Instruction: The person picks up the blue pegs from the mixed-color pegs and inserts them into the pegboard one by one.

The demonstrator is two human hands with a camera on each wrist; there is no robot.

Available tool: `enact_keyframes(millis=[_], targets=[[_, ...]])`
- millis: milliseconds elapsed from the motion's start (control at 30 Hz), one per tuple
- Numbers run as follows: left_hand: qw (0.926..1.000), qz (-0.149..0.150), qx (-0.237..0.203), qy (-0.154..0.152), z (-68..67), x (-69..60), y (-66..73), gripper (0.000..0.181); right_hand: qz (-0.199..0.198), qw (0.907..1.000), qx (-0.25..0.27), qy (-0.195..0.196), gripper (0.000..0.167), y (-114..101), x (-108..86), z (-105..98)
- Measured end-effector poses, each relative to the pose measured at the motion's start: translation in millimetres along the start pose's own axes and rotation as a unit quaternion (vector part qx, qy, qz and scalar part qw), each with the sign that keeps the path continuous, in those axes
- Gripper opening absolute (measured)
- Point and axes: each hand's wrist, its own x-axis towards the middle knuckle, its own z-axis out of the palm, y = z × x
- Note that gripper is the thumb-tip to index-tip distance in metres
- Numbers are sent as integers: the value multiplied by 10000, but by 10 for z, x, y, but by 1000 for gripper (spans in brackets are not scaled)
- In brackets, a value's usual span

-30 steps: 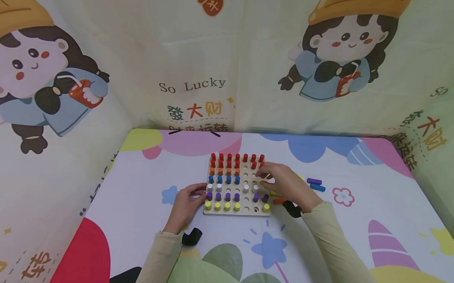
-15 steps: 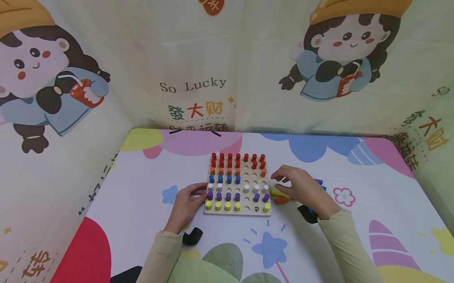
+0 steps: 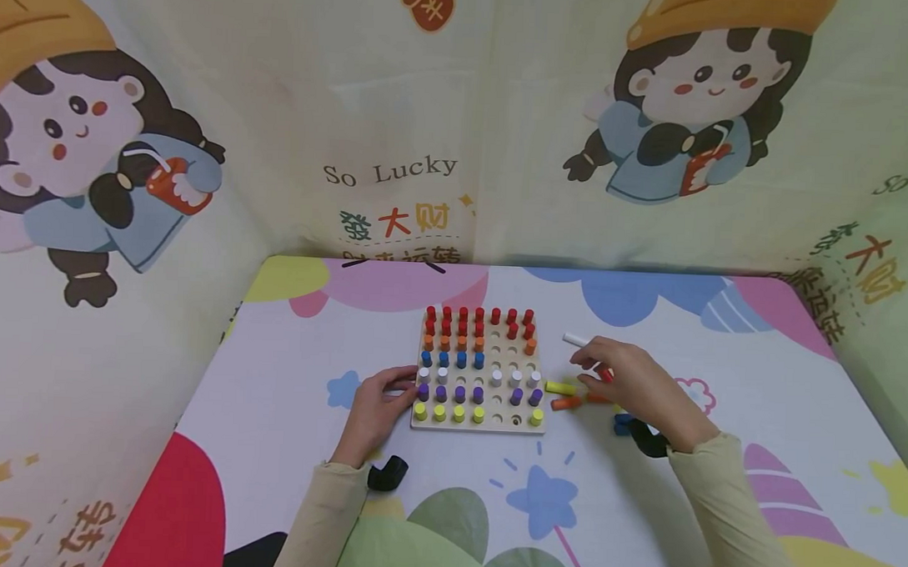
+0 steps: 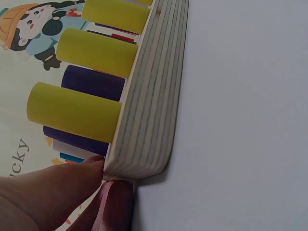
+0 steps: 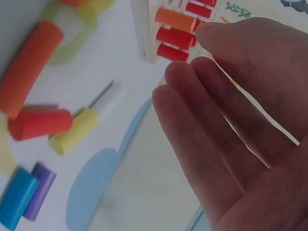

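Note:
A wooden pegboard (image 3: 479, 429) stands on the table with rows of red, orange, blue, white, purple and yellow pegs; some holes on its right half are bare. My left hand (image 3: 378, 414) grips the board's left edge, thumb and finger at its corner in the left wrist view. My right hand (image 3: 634, 381) hovers right of the board over loose pegs, fingers loosely bent, nothing seen between them. Near it lie a white peg (image 3: 575, 339), a red peg (image 5: 41, 124), a yellow peg (image 3: 561, 388), an orange peg (image 3: 566, 403), a blue peg (image 5: 19, 197) and a purple peg (image 5: 41, 192).
A patterned cloth (image 3: 294, 336) covers the table. Printed curtains (image 3: 534, 153) rise behind it and at both sides. A black strap end (image 3: 389, 474) hangs by the left wrist, and another black piece (image 3: 647, 440) by the right.
My right hand has moved right, from the board's right edge to above the loose pegs. An orange and a white peg at that edge now show. My left hand has kept its place.

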Motion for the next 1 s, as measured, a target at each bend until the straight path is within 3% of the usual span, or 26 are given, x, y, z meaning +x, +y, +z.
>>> enact_keyframes(millis=[567,1000], targets=[[10000,42,35,17,-4,-10,17,36,-27,9999,-134,70,21,252,-254,-16],[10000,-54,12,16,3,-7,15,36,427,9980,214,-424,25,330,-395,6]])
